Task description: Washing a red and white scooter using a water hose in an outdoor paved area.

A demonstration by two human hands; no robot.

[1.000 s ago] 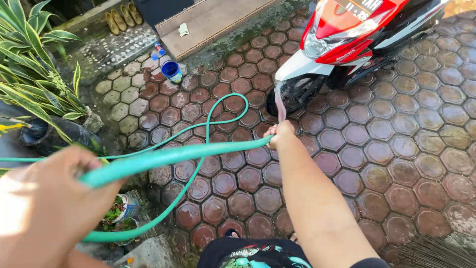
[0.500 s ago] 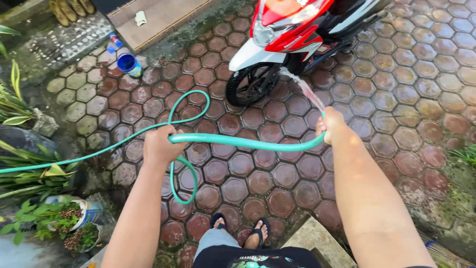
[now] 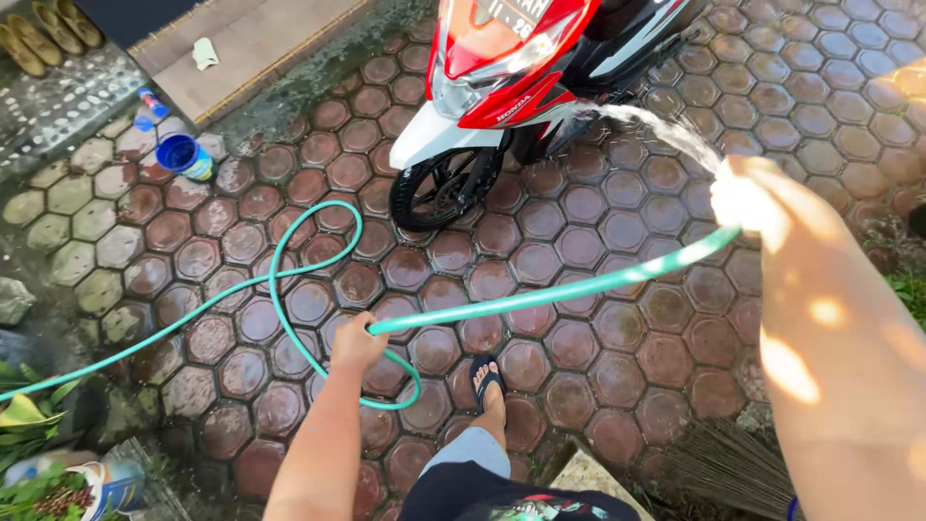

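Note:
A green garden hose (image 3: 540, 294) stretches between my hands and loops back across the paving to the left. My left hand (image 3: 359, 342) grips the hose near its loop, low in the middle. My right hand (image 3: 748, 198) holds the hose end at the right. Water (image 3: 666, 127) sprays from it onto the side of a red and white scooter (image 3: 511, 77), which stands at the top centre. The scooter's black front wheel (image 3: 439, 188) points toward me. My sandalled foot (image 3: 487, 378) stands on the wet pavers below the hose.
Wet hexagonal pavers (image 3: 617, 347) cover the ground. A blue tub (image 3: 183, 154) and a small bottle (image 3: 151, 101) sit at upper left beside a doormat (image 3: 241, 43). Sandals (image 3: 43, 34) lie at top left. Potted plants (image 3: 58, 473) fill the lower left, a broom (image 3: 733, 468) the lower right.
My right hand has swung right and up with the hose end, and the spray now hits the scooter's side. The view has shifted, and the scooter sits more central.

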